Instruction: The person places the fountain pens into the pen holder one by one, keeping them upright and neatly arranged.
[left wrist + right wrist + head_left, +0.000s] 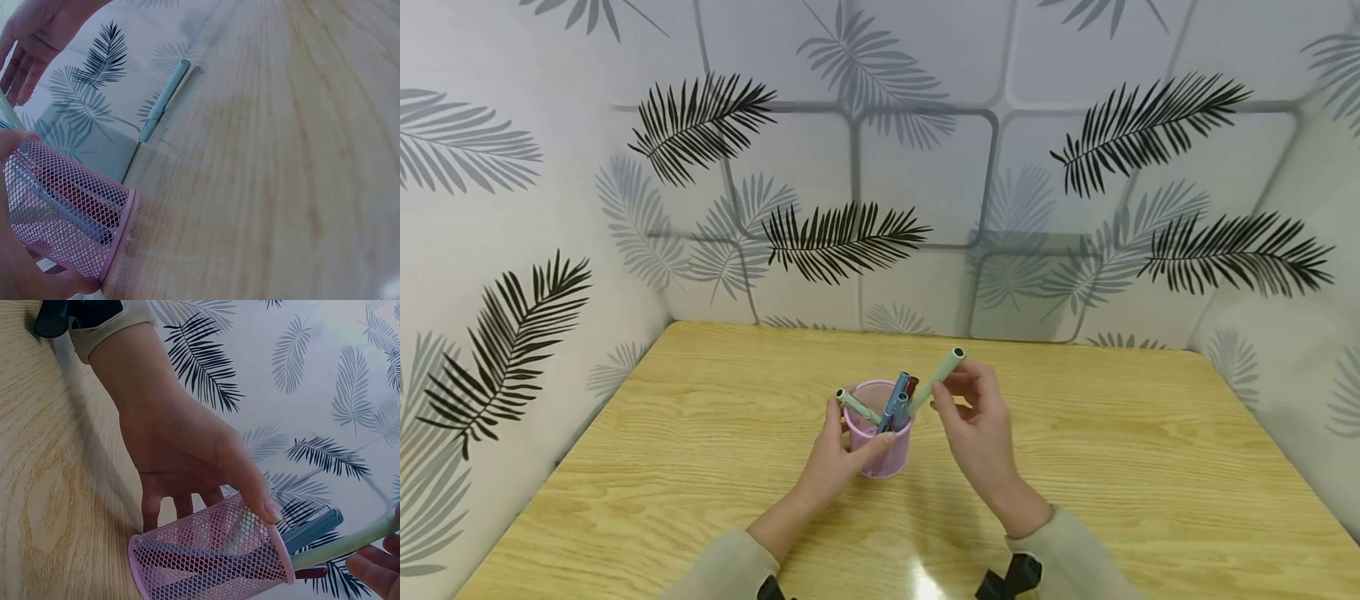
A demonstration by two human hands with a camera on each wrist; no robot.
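Observation:
A pink mesh pen cup (pixel 883 458) stands upright on the wooden table, gripped by my left hand (pixel 838 458) with the thumb across its near side near the rim. Inside it are blue pens (pixel 892 407), a dark red pen (pixel 311 572) and a light green pen (pixel 854 406) that leans left. Between thumb and fingers, my right hand (pixel 981 429) pinches another light green pen (pixel 942 377), which slants up to the right with its lower end at the cup's rim. In the left wrist view, a teal-green pen (pixel 165 101) lies on the table beyond the cup.
The wooden table (pixel 700 400) runs back to a wall (pixel 925 183) printed with leaves. Side walls with the same print flank it on the left and right. Both forearms reach in from the front edge.

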